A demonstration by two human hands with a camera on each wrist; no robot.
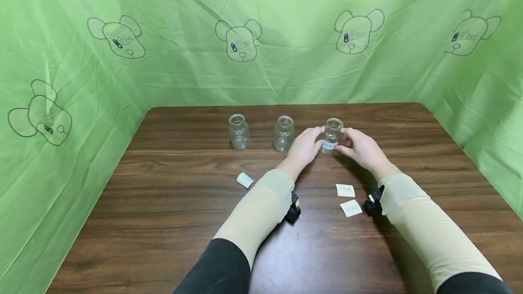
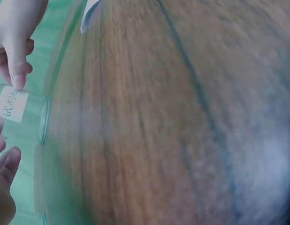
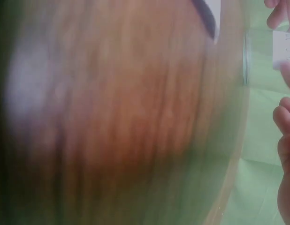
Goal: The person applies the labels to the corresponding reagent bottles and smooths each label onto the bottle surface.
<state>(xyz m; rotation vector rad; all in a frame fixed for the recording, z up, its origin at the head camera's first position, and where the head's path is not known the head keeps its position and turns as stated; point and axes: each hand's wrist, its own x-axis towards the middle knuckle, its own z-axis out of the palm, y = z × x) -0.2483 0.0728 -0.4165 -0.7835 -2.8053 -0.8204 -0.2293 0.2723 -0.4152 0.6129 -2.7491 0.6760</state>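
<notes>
Both hands are at a clear glass jar (image 1: 332, 135) at the right end of a row of similar jars, its mouth upward. A white label (image 1: 328, 146) with handwriting (image 2: 13, 104) lies on its front. My left hand (image 1: 303, 150) holds the jar from the left, thumb toward the label's edge and fingers on the far side. From the right, my right hand (image 1: 363, 149) grips it, its thumb (image 2: 18, 77) touching the label. In the right wrist view the label (image 3: 283, 49) and fingers are cut by the frame edge.
Two more glass jars, a middle one (image 1: 283, 134) and a left one (image 1: 239, 132), stand upright to the left. Handwritten labels (image 1: 345, 190) (image 1: 351, 208) lie before the right forearm. A curled paper piece (image 1: 245, 180) lies left, on the brown wooden table (image 1: 171, 203). Green cloth (image 1: 286, 76) hangs behind.
</notes>
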